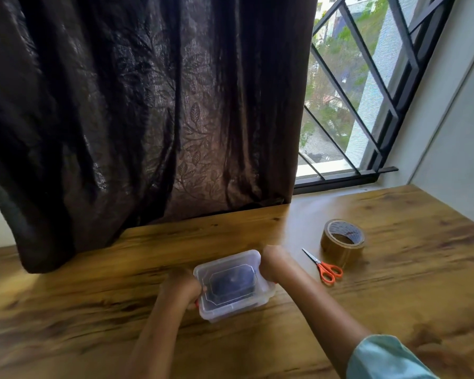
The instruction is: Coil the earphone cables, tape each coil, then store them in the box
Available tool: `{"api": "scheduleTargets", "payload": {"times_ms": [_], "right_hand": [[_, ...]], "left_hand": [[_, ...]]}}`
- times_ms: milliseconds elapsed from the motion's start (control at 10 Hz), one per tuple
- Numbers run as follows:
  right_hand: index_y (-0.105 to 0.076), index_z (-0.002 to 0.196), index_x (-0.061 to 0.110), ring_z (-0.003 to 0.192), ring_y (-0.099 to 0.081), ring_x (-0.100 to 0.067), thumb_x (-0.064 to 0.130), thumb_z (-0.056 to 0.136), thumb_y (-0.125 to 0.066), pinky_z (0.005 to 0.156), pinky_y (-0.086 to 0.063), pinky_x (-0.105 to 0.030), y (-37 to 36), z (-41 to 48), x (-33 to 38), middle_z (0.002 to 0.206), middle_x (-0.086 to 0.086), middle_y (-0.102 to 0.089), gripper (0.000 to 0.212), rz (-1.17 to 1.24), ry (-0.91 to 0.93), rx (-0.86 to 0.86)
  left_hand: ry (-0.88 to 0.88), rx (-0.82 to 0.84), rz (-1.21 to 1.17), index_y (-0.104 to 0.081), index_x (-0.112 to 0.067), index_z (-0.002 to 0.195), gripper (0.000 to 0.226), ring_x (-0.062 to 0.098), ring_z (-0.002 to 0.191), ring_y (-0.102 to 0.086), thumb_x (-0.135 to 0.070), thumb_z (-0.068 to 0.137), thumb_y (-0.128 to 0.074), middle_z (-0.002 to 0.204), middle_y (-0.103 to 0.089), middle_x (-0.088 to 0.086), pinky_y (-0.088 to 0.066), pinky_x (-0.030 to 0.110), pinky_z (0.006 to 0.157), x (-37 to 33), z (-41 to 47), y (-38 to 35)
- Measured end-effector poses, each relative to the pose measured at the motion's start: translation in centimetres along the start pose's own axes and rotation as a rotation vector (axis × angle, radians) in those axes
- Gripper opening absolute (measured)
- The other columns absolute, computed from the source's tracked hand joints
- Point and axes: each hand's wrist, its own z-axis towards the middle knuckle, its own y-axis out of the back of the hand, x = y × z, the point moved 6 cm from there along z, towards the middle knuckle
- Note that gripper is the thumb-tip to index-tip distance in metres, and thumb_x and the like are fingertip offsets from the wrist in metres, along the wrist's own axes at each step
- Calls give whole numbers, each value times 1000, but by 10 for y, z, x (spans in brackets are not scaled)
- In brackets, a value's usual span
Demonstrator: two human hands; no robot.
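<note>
Head view: your left grip (179, 288) is curled round the near-left end of the box (238, 306), and your right grip (271, 265) is clamped on its far-right end, so both hold the box between them. A sliver of red shows beside each one, which looks like a latch (273, 283) at either end; you cannot tell from here whether they are snapped down.

The box is small, clear plastic, and sits flat on the table (394, 296) near the middle of the front edge, turned a little askew to that edge. Its lid (230, 260) appears to be on. Through it you can see a dark mass (230, 283) filling most of the inside. That is most likely the coiled earphones, though the blur hides whether each coil carries tape.

No loose cable shows on the table, so coiling, taping and storing seem done. What is probably left is only to press the lid home and fasten the latches.

Further out, toward the right edge, the scissors (323, 266) with orange handles lie just beside the roll of brown tape (340, 253), both well apart from the box. Beyond the far edge hang a dark curtain (148, 105) and a barred window (353, 77).
</note>
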Motion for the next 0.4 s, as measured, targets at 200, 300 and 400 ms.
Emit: {"api": "scheduleTargets", "payload": {"times_ms": [200,300,400], "right_hand": [[-60,116,1,97,-61,-28,9,92,-54,72,-43,-28,0,-6,1,119,-14,-62,26,-16,66,-56],[-63,112,3,84,-57,-23,16,96,-50,71,-46,-28,-7,-9,-3,113,-13,-65,24,101,90,-35],[-58,108,9,73,-57,-16,33,99,-46,62,-49,-23,-4,-13,-15,94,-6,-61,29,388,72,-26]], "left_hand": [[-98,-144,249,-57,-13,95,11,10,76,-64,-24,94,-54,88,-65,3,-55,20,68,-7,-11,5],[-147,-254,328,-59,-16,97,18,8,74,-62,-33,93,-54,86,-64,-1,-48,18,58,-11,-18,7],[-177,-365,245,-56,-21,92,24,8,69,-56,-45,90,-54,78,-57,-5,-38,20,52,-23,-33,21]]}}
